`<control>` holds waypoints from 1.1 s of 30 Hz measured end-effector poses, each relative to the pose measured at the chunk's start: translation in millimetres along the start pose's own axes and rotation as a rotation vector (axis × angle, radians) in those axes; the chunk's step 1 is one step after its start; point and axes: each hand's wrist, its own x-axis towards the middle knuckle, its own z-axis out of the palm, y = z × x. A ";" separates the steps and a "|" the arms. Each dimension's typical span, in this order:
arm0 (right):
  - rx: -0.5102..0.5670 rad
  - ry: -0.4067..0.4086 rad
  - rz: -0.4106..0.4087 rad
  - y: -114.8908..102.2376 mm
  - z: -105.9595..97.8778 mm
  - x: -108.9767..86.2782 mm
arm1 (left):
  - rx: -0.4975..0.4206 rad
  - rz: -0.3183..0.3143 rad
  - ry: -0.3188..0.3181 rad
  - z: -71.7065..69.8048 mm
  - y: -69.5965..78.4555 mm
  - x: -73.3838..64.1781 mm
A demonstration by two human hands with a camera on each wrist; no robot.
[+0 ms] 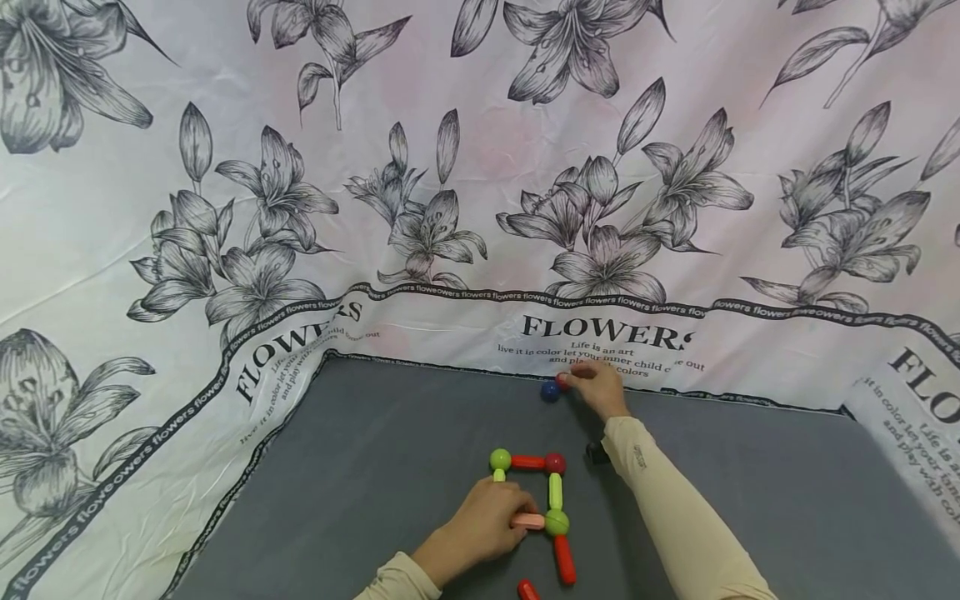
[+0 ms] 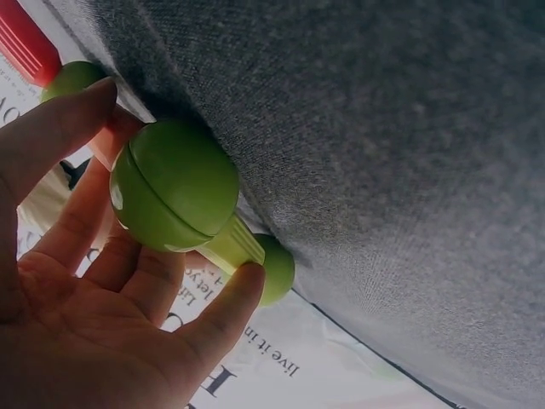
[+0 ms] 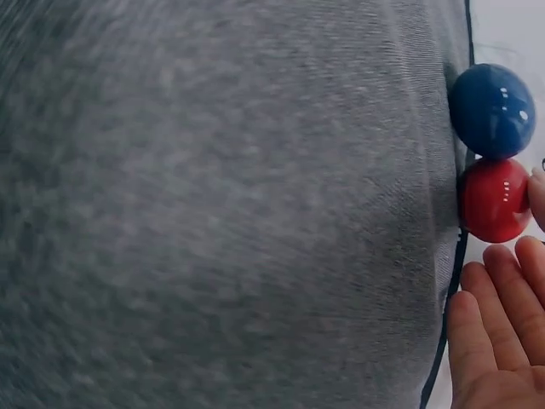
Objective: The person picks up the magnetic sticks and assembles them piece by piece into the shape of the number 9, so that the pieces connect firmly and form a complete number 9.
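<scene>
In the head view my left hand (image 1: 491, 521) holds a peach-orange rod (image 1: 528, 521) of a square frame of rods and balls. The left wrist view shows thumb and fingers pinching that rod beside a green ball (image 2: 174, 186); another fingertip touches a light green rod (image 2: 234, 245). The frame's far side has a green ball (image 1: 500, 459), a red rod (image 1: 528, 462) and a dark red ball (image 1: 555, 463). At the table's far edge my right hand (image 1: 600, 387) has its fingertips on a red ball (image 3: 496, 201), which touches a blue ball (image 3: 492, 111).
From the frame's near green ball (image 1: 557, 522) a red rod (image 1: 565, 559) sticks out toward me. A loose red rod (image 1: 528, 590) lies at the bottom. A black object (image 1: 596, 454) sits partly behind my right sleeve. Flower-printed cloth (image 1: 450, 333) rises behind the grey table (image 1: 360, 450).
</scene>
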 end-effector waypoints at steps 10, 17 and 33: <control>-0.026 -0.032 -0.019 -7.9 4.5 3.2 | 0.000 -0.061 -0.032 -3.2 3.3 0.1; -0.076 -0.039 -0.068 -10.1 10.3 3.3 | 0.005 -0.044 -0.047 3.1 7.7 0.3; -0.135 0.011 -0.142 -7.6 4.5 -5.8 | 0.146 0.120 0.072 7.2 28.8 10.7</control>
